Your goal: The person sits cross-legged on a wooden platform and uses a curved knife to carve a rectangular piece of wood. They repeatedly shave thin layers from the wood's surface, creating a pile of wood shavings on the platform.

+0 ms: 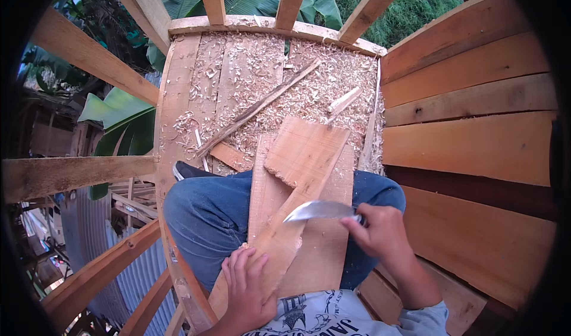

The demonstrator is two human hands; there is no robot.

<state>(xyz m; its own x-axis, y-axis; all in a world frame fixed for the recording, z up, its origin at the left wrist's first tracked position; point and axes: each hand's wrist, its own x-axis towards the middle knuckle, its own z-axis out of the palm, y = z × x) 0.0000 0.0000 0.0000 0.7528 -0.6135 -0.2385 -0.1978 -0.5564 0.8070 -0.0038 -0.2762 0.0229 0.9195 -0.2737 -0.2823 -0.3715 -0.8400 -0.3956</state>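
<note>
A curved metal blade (321,210), its grip mostly hidden in my fist, is held by my right hand (380,232). The blade points left across the narrow middle of a partly carved wooden board (306,151). That board has a wide squared end away from me and rough, chipped edges. My left hand (245,282) presses on its near part with the fingers wrapped over the wood. Beneath it, a wider flat plank (324,241) rests across my lap, between my legs in blue jeans.
Curled wood shavings (244,62) cover much of the plank floor ahead. A long thin stick (262,107), a small wood block (231,156) and a pale offcut (345,101) lie there. A plank wall (464,145) rises on the right; railing posts (77,172) stand left and ahead.
</note>
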